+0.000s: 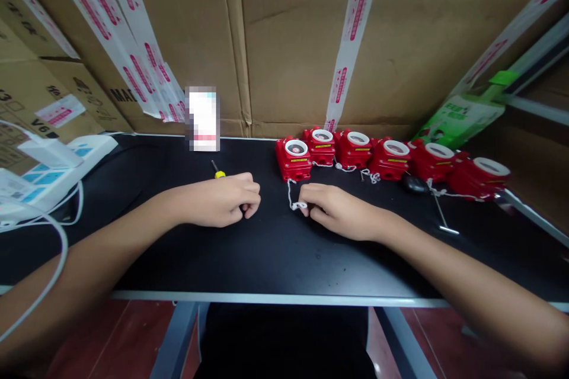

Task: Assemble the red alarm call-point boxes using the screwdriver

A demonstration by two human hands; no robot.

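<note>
White cord (291, 194) from the nearest red housing (293, 160) sits pinched in my right hand (340, 210); left hand (224, 200) fisted beside it, contents hidden; five housings beyond untouched.

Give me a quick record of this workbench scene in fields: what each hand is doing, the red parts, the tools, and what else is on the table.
left hand: left hand curled on the black table, closed on a yellow-handled screwdriver
right hand: right hand, fingers pinching a white string
string: runs up to the nearest red housing
red parts: six red housings in a row, each with a white ring on top
tools: metal hex key lying right of the hand
other: power strip at left; cardboard boxes behind
</note>
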